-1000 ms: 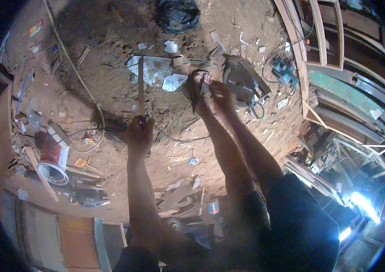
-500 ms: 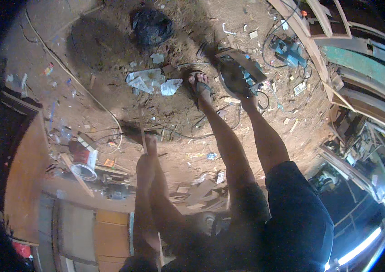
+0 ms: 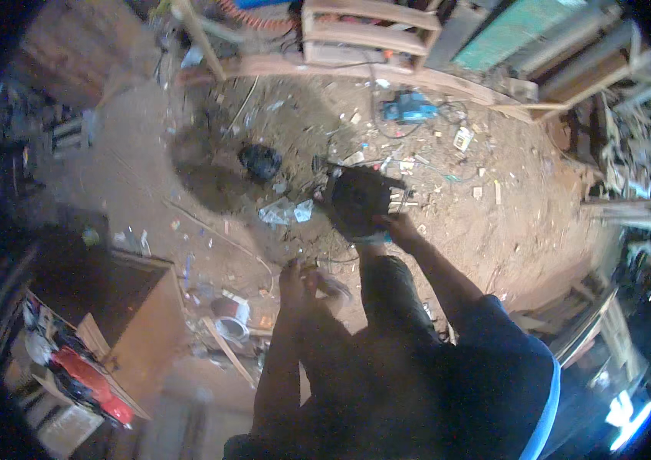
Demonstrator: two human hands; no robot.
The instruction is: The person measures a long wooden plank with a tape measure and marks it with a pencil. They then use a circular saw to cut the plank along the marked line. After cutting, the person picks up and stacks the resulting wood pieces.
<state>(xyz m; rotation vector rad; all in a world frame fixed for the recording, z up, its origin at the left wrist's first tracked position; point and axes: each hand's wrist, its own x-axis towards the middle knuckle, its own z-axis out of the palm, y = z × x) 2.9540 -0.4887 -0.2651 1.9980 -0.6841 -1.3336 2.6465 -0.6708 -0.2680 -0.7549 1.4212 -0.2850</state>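
Observation:
In my right hand (image 3: 398, 228) is a dark circular saw (image 3: 357, 201), its flat base plate turned up toward me. A bit of its teal body shows near my fingers, and my right leg is just below it. My left hand (image 3: 297, 284) is in front of my left knee, its fingers curled; what they hold, if anything, is too blurred to make out. Beside it, a sandalled foot (image 3: 333, 288) is partly visible.
A teal power tool (image 3: 409, 108) lies on the dirt floor beside a wooden frame (image 3: 367, 37). A black bundle (image 3: 260, 161) and plastic scraps (image 3: 275, 211) lie ahead. At left are a wooden cabinet (image 3: 141, 330) and a white-and-red bucket (image 3: 231, 318). Planks are stacked at right.
The view has swung up and left. The saw has come up off the ground in my right hand, its plate now facing me. The thin strip along my left hand no longer shows clearly.

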